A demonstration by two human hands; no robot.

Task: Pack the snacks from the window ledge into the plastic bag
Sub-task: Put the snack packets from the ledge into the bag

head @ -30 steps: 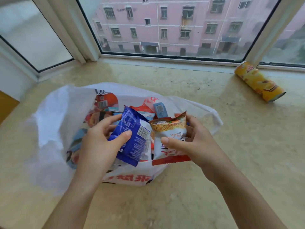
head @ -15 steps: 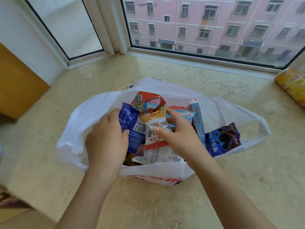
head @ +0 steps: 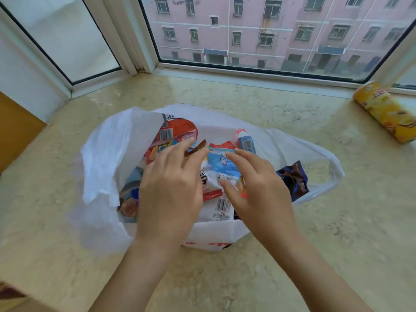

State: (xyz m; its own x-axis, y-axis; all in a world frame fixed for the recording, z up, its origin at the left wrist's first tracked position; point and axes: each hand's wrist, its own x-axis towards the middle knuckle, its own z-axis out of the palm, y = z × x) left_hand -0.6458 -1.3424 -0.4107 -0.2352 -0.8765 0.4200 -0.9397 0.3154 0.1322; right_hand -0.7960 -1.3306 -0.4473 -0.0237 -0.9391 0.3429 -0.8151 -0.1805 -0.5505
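Bag nearly packed; one can left on ledge.
Thin white plastic bag (head: pixel 292 145), limp: we'd lift by handles. Yellow cardboard crisp can (head: pixel 387 111) at 2 o'clock, light, rigid: grasp mid-body. Crinkly foil snack packets (head: pixel 222 167) inside, under left hand (head: pixel 171 194) and right hand (head: pixel 261 192), fingers spread, gripping nothing.

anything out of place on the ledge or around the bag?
One: the yellow chip canister lies on its side by the window at far right, apart from the white plastic bag. Both hands are over the packed snacks.
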